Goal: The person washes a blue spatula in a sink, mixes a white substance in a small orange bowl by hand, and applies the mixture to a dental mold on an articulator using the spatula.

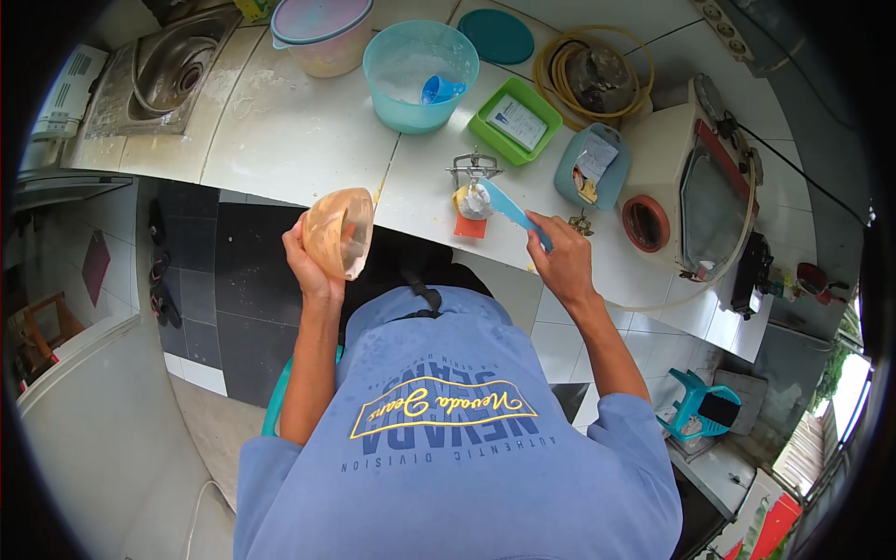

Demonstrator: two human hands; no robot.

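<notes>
My left hand (315, 263) is wrapped round a peach-coloured bowl (338, 231), tilted on its side with white residue along its rim. A light-blue plastic spatula (509, 205) is gripped in my right hand (566, 259). The spatula's far end meets a white, creamy-looking lump (475, 200) above the counter's front edge. Yellow shows beside that lump, and an orange flat piece (469, 227) lies just below. Right behind stands a small metal frame (474, 168) with thin arms; the lump partly hides it.
A translucent turquoise tub (411, 110) of white stuff holds a blue scoop (440, 91). Beyond it are a lidded tub (322, 47), a green basket (495, 140), a blue-grey basket (611, 191) and a coiled yellow hose (551, 70). A bulky cream appliance (658, 154) occupies the right side.
</notes>
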